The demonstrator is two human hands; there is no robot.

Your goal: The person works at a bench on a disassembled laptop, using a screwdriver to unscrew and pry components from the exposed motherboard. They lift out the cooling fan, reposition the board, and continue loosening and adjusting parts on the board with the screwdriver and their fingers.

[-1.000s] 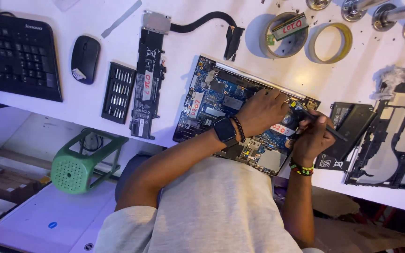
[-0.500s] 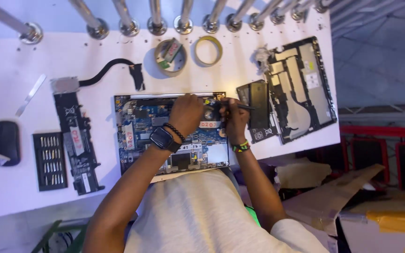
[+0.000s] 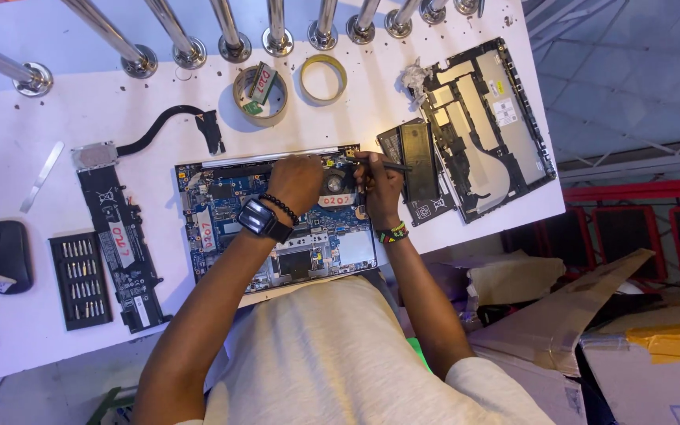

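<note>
A person's left hand (image 3: 297, 182) lies flat, fingers together, on an opened laptop's blue motherboard (image 3: 277, 228) at table centre, while the right hand (image 3: 379, 189), at three o'clock, pinches a slim dark screwdriver (image 3: 383, 165) — a stiff, fragile board, likely best gripped by its edges.

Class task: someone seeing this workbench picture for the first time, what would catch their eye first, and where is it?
The opened laptop with its blue circuit board lies at the table's middle, near the front edge. The left hand rests on the board and the right hand holds a dark slim tool at its upper right corner. To the right lies the removed bottom cover.
</note>
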